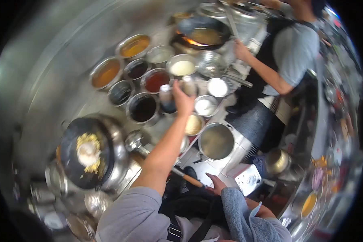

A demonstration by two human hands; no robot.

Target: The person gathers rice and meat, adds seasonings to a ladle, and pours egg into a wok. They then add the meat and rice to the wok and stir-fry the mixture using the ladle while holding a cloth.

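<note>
My left hand (184,101) reaches forward with fingers and thumb around a pale-topped bottle (188,85). Beside it stands a dark bottle with a white cap (165,93). Low in front of my body, my right hand (218,185) is at the end of a wooden-handled metal utensil (192,180); one finger points outward, and the utensil's head is hidden. A blue-grey towel (234,209) hangs over my right forearm. On the left, a wok (70,139) contains yellow scrambled egg pieces (93,166) with a white heap (86,155) on top.
Several sauce bowls surround the bottles, including a dark one (142,107) and a red one (156,81). A ladle (135,140) lies near my wok. A pot of cloudy liquid (216,141) stands right. Beyond, a co-worker (292,48) works at a flaming wok (205,34).
</note>
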